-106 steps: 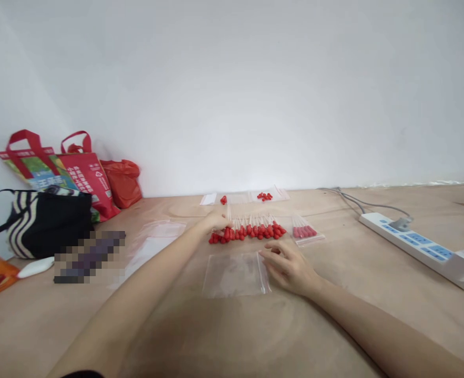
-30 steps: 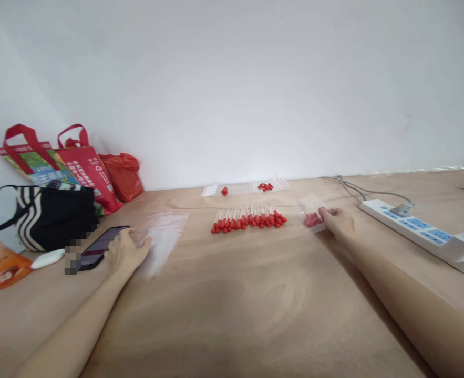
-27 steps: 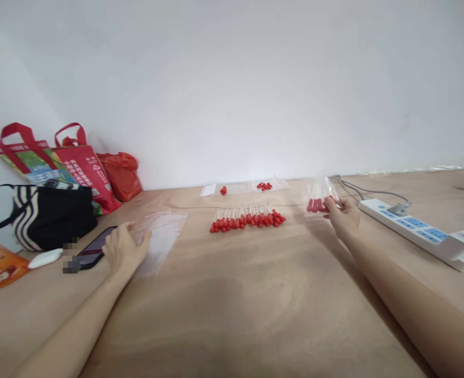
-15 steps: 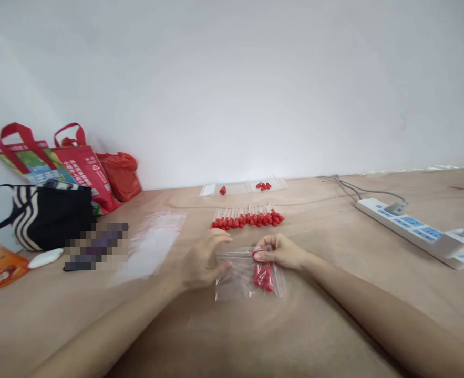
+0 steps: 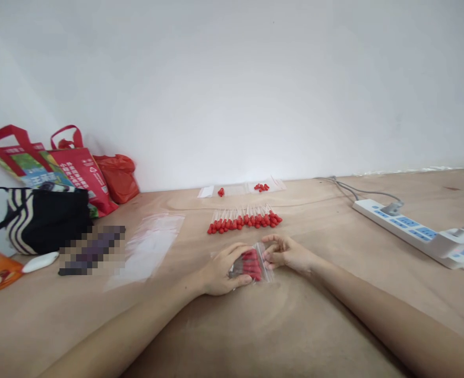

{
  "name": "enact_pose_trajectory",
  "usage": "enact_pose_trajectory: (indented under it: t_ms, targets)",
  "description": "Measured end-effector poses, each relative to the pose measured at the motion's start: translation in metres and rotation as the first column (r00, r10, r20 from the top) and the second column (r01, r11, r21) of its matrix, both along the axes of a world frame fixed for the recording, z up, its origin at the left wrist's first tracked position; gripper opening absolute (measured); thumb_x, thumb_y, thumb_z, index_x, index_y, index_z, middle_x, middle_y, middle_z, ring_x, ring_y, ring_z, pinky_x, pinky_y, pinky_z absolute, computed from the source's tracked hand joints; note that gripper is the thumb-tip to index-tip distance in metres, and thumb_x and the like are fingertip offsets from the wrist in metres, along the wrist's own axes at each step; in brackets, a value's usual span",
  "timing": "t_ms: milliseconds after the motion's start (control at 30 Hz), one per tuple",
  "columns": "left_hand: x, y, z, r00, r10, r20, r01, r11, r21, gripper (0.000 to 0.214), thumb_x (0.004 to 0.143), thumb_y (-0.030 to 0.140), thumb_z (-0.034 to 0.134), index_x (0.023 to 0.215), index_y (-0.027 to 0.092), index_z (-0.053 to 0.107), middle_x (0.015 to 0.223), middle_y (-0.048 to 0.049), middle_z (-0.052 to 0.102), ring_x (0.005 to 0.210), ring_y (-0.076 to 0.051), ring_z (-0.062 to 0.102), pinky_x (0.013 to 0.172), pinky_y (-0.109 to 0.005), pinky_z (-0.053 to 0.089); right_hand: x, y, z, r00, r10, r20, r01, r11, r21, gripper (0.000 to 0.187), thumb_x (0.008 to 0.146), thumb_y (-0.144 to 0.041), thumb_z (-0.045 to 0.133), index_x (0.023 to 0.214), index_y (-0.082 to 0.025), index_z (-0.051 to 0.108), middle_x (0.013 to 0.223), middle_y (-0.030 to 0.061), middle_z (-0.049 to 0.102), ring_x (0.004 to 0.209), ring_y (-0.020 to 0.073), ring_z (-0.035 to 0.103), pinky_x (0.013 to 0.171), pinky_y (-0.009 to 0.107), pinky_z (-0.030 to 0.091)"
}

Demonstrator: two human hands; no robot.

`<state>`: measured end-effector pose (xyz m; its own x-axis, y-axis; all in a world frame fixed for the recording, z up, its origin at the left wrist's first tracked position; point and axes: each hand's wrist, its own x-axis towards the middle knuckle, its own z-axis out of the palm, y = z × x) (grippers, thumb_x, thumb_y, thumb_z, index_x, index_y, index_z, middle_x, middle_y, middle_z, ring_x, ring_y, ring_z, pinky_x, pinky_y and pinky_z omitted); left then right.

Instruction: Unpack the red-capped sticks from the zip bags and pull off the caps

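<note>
A small clear zip bag with several red pieces inside lies on the table between my hands. My left hand wraps round the bag's left side, its thumb along the near edge and its fingers over the far edge. At the bag's right edge, my right hand pinches the plastic between thumb and fingers. The left part of the bag is hidden under my left hand. Just beyond the hands lies a row of red-headed things with clear stems, heads towards me.
Flat clear zip bags lie to the left. Near the wall are more clear bags with small red pieces. A power strip with plugs and cables sits at right; a black striped bag and red shopping bags stand at left.
My left hand has come down from its blurred, raised position onto the bag's left side. The red pieces in the bag now lie lined up; my right hand has shifted to the bag's right edge.
</note>
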<state>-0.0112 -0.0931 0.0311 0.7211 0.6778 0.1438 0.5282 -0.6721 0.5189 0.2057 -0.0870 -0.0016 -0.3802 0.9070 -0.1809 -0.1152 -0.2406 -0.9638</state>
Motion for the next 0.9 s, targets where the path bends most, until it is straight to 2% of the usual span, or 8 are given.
enact_pose_trajectory:
  t_ms: [167, 267, 467, 700, 833, 900]
  targets:
    - [0.02, 0.013, -0.002, 0.993, -0.052, 0.107, 0.046, 0.997, 0.064, 0.032, 0.08, 0.026, 0.047, 0.111, 0.019, 0.049, 0.117, -0.0087, 0.049, 0.107, -0.019, 0.048, 0.093, -0.034, 0.038, -0.006, -0.003, 0.004, 0.999, -0.042, 0.002, 0.043, 0.999, -0.017, 0.066, 0.061, -0.018, 0.07, 0.116, -0.014, 0.035, 0.066, -0.0015, 0.062, 0.06, 0.0127, 0.062, 0.062, 0.028, 0.054]
    - [0.029, 0.019, -0.006, 0.986, -0.07, 0.153, 0.057, 0.995, 0.088, 0.029, 0.08, 0.02, 0.045, 0.108, 0.018, 0.052, 0.115, -0.008, 0.051, 0.104, -0.018, 0.05, 0.092, -0.033, 0.039, -0.007, -0.005, 0.006, 0.999, -0.053, -0.012, 0.052, 0.998, -0.041, 0.066, 0.063, -0.017, 0.068, 0.118, -0.011, 0.034, 0.066, 0.0001, 0.062, 0.063, 0.0131, 0.063, 0.063, 0.027, 0.054]
    - [0.032, 0.018, -0.009, 0.991, -0.063, 0.121, 0.052, 0.995, 0.09, 0.025, 0.08, 0.017, 0.043, 0.101, 0.021, 0.057, 0.117, -0.0072, 0.048, 0.105, -0.018, 0.049, 0.091, -0.033, 0.04, -0.005, -0.003, 0.002, 1.0, -0.018, -0.023, 0.018, 1.0, -0.015, 0.067, 0.057, -0.019, 0.073, 0.115, -0.013, 0.039, 0.064, -0.0022, 0.063, 0.064, 0.0138, 0.064, 0.067, 0.03, 0.054]
    - [0.033, 0.017, -0.007, 0.992, -0.061, 0.109, 0.051, 0.994, 0.093, 0.019, 0.081, 0.017, 0.042, 0.094, 0.02, 0.057, 0.115, -0.0071, 0.047, 0.105, -0.018, 0.048, 0.091, -0.033, 0.039, -0.005, -0.001, 0.0, 1.0, -0.001, -0.014, 0.001, 1.0, -0.008, 0.074, 0.05, -0.015, 0.075, 0.115, -0.014, 0.038, 0.066, -0.0007, 0.065, 0.063, 0.0148, 0.063, 0.066, 0.031, 0.053]
    - [0.033, 0.016, -0.007, 0.992, -0.071, 0.101, 0.062, 0.994, 0.088, 0.018, 0.082, 0.017, 0.041, 0.092, 0.02, 0.056, 0.115, -0.0071, 0.046, 0.105, -0.017, 0.048, 0.091, -0.032, 0.039, -0.005, -0.001, -0.001, 1.0, 0.006, 0.007, -0.006, 1.0, -0.012, 0.081, 0.044, -0.011, 0.077, 0.114, -0.013, 0.037, 0.066, -0.0014, 0.066, 0.061, 0.0139, 0.063, 0.065, 0.028, 0.052]
    - [0.033, 0.015, -0.007, 0.992, -0.08, 0.096, 0.071, 0.993, 0.092, 0.02, 0.083, 0.017, 0.04, 0.094, 0.02, 0.055, 0.116, -0.007, 0.045, 0.107, -0.017, 0.047, 0.092, -0.032, 0.038, -0.006, -0.001, 0.0, 1.0, -0.009, 0.011, 0.009, 1.0, -0.018, 0.08, 0.045, -0.012, 0.077, 0.114, -0.012, 0.037, 0.063, -0.0025, 0.065, 0.059, 0.0131, 0.063, 0.062, 0.026, 0.052]
